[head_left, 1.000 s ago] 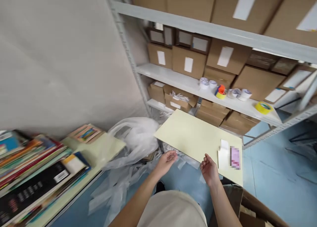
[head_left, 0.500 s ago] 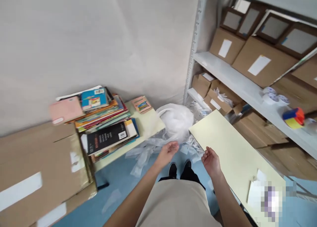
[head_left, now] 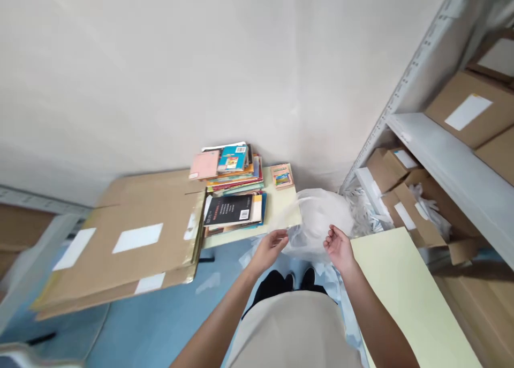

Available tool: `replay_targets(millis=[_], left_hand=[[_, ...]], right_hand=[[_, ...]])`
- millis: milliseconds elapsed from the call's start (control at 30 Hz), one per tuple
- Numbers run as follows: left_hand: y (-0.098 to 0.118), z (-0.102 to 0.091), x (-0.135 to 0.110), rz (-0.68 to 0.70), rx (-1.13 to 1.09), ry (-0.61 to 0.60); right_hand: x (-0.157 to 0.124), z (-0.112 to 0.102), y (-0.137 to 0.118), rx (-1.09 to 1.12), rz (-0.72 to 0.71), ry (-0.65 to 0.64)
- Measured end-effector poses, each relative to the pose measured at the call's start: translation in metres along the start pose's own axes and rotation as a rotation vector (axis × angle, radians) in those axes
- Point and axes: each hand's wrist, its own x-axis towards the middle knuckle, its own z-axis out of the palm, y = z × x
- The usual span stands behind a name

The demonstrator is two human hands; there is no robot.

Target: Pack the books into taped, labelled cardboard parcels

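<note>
My left hand (head_left: 270,252) hovers in front of the left pale-yellow tabletop (head_left: 279,210), its thumb and loosely bent fingers apart and nothing in them. To its right, my right hand (head_left: 339,251) is raised with half-curled fingers and also holds nothing visible. Beyond both hands lies a bulky white translucent plastic bag (head_left: 321,213) between the two tables. Nearest the left hand is a stack of books, with a black book (head_left: 231,210) in front and a pink book (head_left: 204,165) and a blue book (head_left: 233,158) on top behind. A small pink-framed book (head_left: 281,177) lies separately.
Flattened cardboard boxes (head_left: 136,212) cover the table's left side. A second pale-yellow table (head_left: 413,293) stands at my right. Metal shelving (head_left: 450,143) with cardboard boxes (head_left: 468,108) rises beyond it. White scraps lie on the blue floor (head_left: 160,325).
My view has swung left, so the books and tables appear further right and more flattened cardboard shows. Both hands stay raised in front of my body, with nothing visible in them.
</note>
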Motion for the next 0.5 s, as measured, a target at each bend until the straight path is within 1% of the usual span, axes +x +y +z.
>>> replay_targets(millis=[100, 200, 267, 367, 433, 500], left_hand=[[-0.008, -0.013, 0.003, -0.025, -0.055, 0.097], [-0.015, -0.031, 0.007, -0.048, -0.096, 0.177], [-0.017, -0.045, 0.011, -0.06, -0.107, 0.215], [-0.022, -0.068, 0.022, -0.063, -0.11, 0.224], [-0.031, -0.085, 0.032, -0.064, -0.102, 0.233], [-0.044, -0.106, 0.044, -0.085, -0.068, 0.257]], right_hand=[[0.02, 0.026, -0.003, -0.089, 0.076, -0.063], [0.036, 0.052, 0.005, -0.125, 0.131, -0.079], [0.046, 0.067, 0.015, -0.129, 0.149, -0.083], [0.062, 0.089, 0.035, -0.177, 0.16, -0.104], [0.074, 0.103, 0.051, -0.231, 0.16, -0.131], [0.085, 0.116, 0.069, -0.27, 0.166, -0.146]])
